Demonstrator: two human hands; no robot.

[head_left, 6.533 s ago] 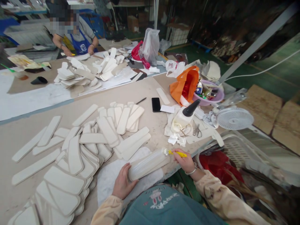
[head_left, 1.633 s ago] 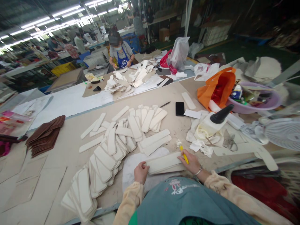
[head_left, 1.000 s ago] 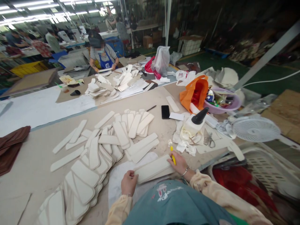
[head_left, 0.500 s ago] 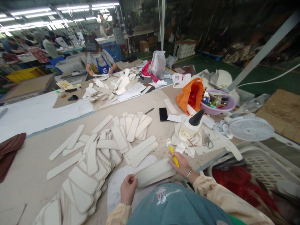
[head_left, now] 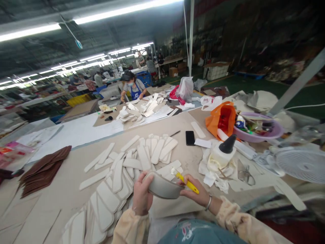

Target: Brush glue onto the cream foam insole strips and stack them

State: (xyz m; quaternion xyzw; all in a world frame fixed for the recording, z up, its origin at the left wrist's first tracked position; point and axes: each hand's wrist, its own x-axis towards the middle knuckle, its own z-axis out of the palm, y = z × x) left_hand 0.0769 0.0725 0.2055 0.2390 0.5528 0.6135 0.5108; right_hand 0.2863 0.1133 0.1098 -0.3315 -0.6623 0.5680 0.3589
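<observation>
My left hand is closed on the left end of a pale strip with rounded ends, raised above the table and bent into a curve with its greyish side showing. In my right hand is a yellow-handled brush, its tip coated white and pointing up and left. The fingers of that hand also pinch the right end of the strip. Left of my hands spreads a large overlapping pile of similar pale strips. A white bottle with a black cone top stands to the right on crumpled wrapping.
A phone, a white card, an orange bag and a purple basin lie beyond my right hand. A white fan is at the right edge. Brown folded pieces are stacked left. A co-worker sits across.
The strip has been lifted off the table and bent, and both hands rose with it. The brush is still in my right hand. My view has tilted up and turned left.
</observation>
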